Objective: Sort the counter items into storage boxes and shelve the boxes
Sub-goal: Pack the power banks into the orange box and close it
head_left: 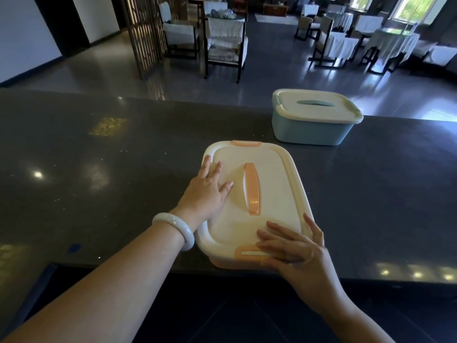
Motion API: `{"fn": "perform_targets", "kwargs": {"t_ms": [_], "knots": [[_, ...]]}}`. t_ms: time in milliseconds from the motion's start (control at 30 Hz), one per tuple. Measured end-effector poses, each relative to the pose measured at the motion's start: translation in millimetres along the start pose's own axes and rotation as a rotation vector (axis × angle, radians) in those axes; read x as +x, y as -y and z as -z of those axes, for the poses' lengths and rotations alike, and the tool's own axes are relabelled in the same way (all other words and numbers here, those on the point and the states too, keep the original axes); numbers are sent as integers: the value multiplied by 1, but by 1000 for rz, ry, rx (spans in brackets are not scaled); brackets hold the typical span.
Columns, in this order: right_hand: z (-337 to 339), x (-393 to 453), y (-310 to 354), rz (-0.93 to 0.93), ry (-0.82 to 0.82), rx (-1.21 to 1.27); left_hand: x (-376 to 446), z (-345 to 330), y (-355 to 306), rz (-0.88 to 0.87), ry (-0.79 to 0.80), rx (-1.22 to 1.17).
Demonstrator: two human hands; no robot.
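Note:
A cream-lidded storage box with an orange handle and orange clips sits on the dark counter close to its near edge, lid on. My left hand lies flat on the left part of the lid, fingers straight. My right hand rests with spread fingers on the lid's near right corner, beside the near orange clip. A second box, blue with a cream lid and a blue handle, stands farther back to the right, lid on.
The counter's near edge runs just under the orange box, with dark floor below. Beyond the counter is a dining room with cloth-covered chairs and tables, and a wooden lattice screen at the left.

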State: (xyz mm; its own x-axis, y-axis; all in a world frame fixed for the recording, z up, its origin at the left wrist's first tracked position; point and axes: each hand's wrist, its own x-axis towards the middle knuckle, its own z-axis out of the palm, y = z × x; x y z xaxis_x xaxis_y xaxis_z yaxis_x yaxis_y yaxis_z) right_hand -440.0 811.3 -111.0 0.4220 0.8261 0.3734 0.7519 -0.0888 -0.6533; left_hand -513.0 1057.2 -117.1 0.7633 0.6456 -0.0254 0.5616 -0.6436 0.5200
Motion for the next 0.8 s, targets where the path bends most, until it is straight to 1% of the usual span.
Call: {"fn": "perform_targets", "kwargs": {"t_ms": [167, 233, 333, 367, 567, 800], "knots": [[3, 0, 3, -4, 5, 9, 3, -1, 2, -6, -3, 9], [6, 2, 5, -11, 64, -3, 4, -2, 3, -2, -5, 13], [7, 4, 8, 36, 199, -132, 5, -3, 4, 0, -7, 22], [6, 4, 9, 41, 207, -157, 5, -3, 4, -1, -5, 23], [1, 2, 13, -18, 86, 7, 4, -1, 3, 13, 20, 13], [-5, -1, 15, 26, 13, -20, 3, -1, 0, 21, 10, 37]]}}
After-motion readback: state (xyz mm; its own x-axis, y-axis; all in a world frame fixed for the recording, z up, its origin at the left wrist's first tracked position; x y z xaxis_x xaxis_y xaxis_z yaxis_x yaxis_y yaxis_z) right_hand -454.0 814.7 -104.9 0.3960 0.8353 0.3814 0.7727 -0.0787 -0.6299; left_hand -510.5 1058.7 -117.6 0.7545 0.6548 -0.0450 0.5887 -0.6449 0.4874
